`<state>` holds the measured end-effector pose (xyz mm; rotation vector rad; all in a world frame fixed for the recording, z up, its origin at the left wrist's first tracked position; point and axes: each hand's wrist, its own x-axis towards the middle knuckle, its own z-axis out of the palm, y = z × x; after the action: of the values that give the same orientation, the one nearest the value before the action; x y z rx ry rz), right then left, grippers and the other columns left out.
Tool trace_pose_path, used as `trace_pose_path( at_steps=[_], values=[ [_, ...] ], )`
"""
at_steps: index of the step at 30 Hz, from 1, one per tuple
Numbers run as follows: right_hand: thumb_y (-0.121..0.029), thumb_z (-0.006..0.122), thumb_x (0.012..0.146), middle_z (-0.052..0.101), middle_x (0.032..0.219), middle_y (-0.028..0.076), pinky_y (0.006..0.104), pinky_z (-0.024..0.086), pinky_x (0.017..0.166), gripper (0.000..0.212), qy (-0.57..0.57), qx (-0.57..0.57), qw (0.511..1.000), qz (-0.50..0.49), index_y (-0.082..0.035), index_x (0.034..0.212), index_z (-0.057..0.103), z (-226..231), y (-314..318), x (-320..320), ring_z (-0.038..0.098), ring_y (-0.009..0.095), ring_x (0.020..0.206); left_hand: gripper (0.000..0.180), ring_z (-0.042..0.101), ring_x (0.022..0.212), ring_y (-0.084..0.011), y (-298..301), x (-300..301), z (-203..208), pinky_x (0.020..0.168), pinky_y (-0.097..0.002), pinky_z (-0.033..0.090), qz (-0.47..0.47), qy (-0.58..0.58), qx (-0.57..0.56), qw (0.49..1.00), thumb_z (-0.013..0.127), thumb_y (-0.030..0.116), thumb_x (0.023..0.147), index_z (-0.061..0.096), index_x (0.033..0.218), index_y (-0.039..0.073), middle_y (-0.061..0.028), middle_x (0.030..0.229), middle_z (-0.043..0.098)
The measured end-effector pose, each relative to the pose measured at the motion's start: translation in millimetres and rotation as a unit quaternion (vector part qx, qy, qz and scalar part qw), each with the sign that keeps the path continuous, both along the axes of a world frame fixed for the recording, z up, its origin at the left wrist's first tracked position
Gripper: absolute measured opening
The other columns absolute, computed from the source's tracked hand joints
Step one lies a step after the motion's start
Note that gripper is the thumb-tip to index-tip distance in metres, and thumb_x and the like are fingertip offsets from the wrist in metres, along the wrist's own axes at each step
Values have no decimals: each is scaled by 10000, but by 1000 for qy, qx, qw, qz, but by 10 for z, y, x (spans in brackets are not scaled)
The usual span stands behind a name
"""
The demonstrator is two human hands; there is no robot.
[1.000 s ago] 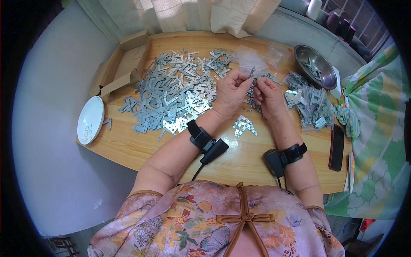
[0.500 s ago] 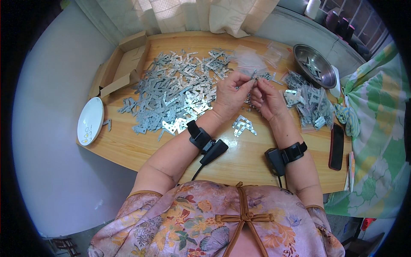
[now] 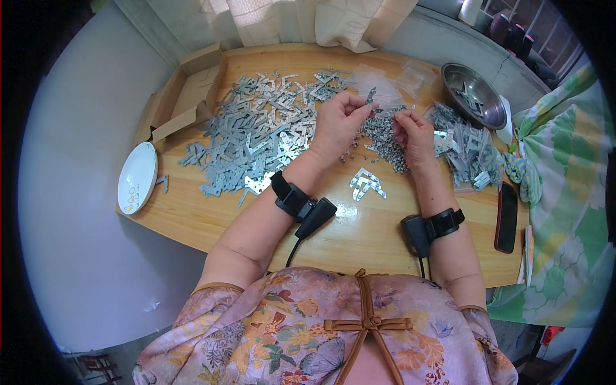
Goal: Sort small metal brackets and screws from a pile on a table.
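My left hand (image 3: 341,123) pinches a small metal L-shaped corner bracket (image 3: 370,97) between thumb and fingers, raised over the far side of the table. To its right, my right hand (image 3: 416,136) is closed, its thumb and fingertips drawn together at the edge of a heap of small metal screws or nuts (image 3: 384,138). Whatever the right fingers hold is too small to make out. Nearer me lie several brackets (image 3: 367,185) with small fasteners on them. A broad heap of loose L-shaped brackets (image 3: 256,138) spreads to the left of my left hand.
At the left are an open cardboard box (image 3: 186,96) and a white plate (image 3: 137,178). Clear plastic bags (image 3: 375,80) lie at the back. On the right are a steel bowl (image 3: 491,115) with brackets, bagged brackets (image 3: 476,157) and a phone (image 3: 506,218).
My hands have moved apart: the left went slightly left and up with the bracket, the right went right. The heap of small fasteners between them now shows.
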<state>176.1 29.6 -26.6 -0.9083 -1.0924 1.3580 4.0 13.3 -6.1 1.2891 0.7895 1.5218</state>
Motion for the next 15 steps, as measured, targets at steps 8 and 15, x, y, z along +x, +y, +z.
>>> trace_pose_path(
  at_steps=[8,15],
  values=[
    [-225,595,723,614,724,158,417,461,633,167,-538,238,796,-141,-67,766,621,-70,-21,-26,594,333,685,104,613,620,-114,-57,-192,249,570,-216,497,-217,269,-165,924,621,74,784,604,826,-20,-63,706,622],
    [-236,588,742,627,749,153,414,464,664,192,-528,204,813,-137,-76,843,622,-18,-69,-38,603,325,717,93,599,580,-89,-189,-100,206,518,-211,473,-290,396,-139,860,645,79,748,639,784,-7,-37,644,620]
  ],
)
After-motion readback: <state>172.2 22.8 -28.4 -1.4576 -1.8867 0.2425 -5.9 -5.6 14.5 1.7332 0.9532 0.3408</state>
